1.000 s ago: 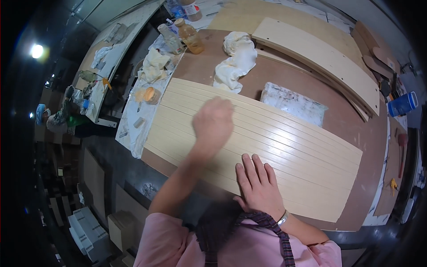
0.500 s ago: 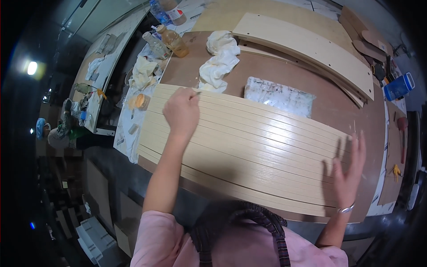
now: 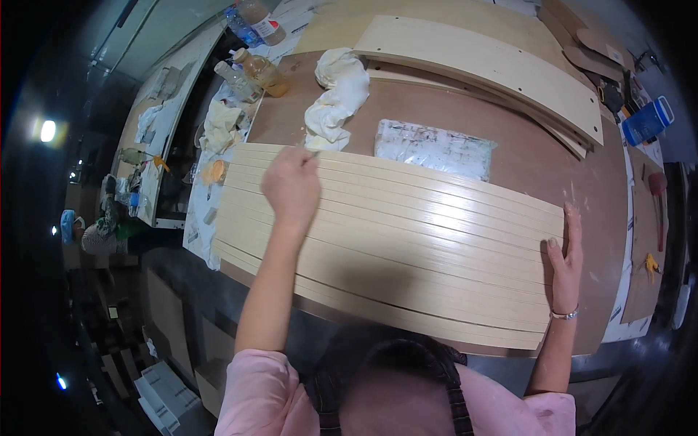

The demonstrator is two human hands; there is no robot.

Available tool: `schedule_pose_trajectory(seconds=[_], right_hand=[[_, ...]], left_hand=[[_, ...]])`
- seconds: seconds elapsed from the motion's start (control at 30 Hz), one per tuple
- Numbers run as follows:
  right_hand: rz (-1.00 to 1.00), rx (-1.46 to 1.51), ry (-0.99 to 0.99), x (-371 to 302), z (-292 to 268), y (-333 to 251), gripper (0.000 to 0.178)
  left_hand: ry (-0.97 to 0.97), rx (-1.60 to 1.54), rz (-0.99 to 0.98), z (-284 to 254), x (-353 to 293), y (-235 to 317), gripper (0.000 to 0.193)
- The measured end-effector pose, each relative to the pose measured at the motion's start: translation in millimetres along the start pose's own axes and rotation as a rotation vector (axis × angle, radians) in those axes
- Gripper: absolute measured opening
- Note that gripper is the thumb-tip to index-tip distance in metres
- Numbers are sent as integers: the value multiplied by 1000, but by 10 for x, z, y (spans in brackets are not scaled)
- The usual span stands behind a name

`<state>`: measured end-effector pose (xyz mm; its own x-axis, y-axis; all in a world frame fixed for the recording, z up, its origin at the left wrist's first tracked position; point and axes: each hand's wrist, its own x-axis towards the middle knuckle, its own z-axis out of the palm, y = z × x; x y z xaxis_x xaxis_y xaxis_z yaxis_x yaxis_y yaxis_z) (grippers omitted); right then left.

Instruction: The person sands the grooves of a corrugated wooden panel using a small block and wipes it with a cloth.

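Head view: pale slats lie side by side across the brown desk, edges touching. My left hand rests on the slats near their far left end, fingers curled round a thin tool I cannot identify. My right hand lies flat and open against the slats' right ends. White rag and a plastic sheet sit just beyond the slats.

Pink short sleeves I wore at the lower frame, dark apron straps crossing my chest, bare forearms, a thin silver bracelet on my right wrist, lower right.
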<state>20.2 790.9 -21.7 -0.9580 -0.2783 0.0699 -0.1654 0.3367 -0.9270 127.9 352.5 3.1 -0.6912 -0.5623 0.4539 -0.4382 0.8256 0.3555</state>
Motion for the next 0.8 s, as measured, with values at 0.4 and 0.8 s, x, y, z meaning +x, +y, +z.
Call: schedule_pose_trajectory(seconds=[0.4, 0.8], right_hand=[[-62, -153, 49, 18, 43, -64, 64], [-101, -216, 34, 30, 39, -49, 71]], left_hand=[[-16, 107, -186, -149, 15, -179, 5], [8, 142, -39, -2, -134, 115, 11]])
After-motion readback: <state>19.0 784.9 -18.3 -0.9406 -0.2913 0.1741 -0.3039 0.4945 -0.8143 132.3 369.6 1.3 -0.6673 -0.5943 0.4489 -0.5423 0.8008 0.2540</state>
